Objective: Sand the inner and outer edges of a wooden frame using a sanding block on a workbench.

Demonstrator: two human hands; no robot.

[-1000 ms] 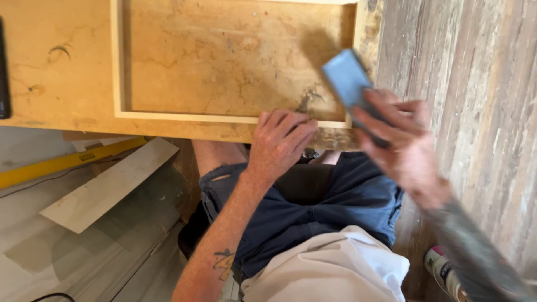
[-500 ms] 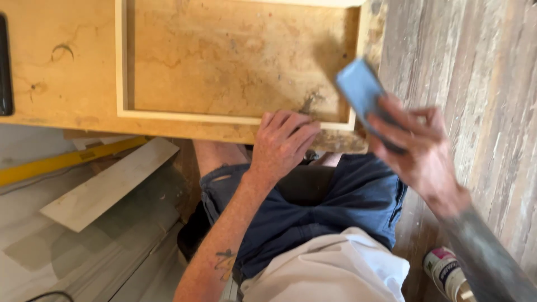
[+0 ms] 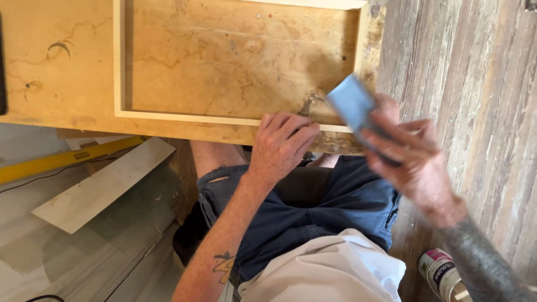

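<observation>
A yellow marble slab (image 3: 61, 72) with a raised pale frame (image 3: 119, 61) around a sunken panel lies in front of me. My left hand (image 3: 282, 142) rests with curled fingers on the slab's near edge, next to a dark stained patch (image 3: 310, 103). My right hand (image 3: 411, 156) grips a blue-grey rectangular sanding block (image 3: 349, 103), tilted over the frame's near right corner. The hand is motion-blurred.
A weathered wooden wall (image 3: 470, 84) stands to the right. A yellow spirit level (image 3: 61, 159) and a pale stone strip (image 3: 103, 184) lie below left. A white tube (image 3: 442, 274) is at bottom right. A dark object (image 3: 2, 67) sits at the slab's left edge.
My right hand has brought the sanding block down and left toward the frame's corner, after lifting it slightly right. My left hand has stayed on the slab's edge.
</observation>
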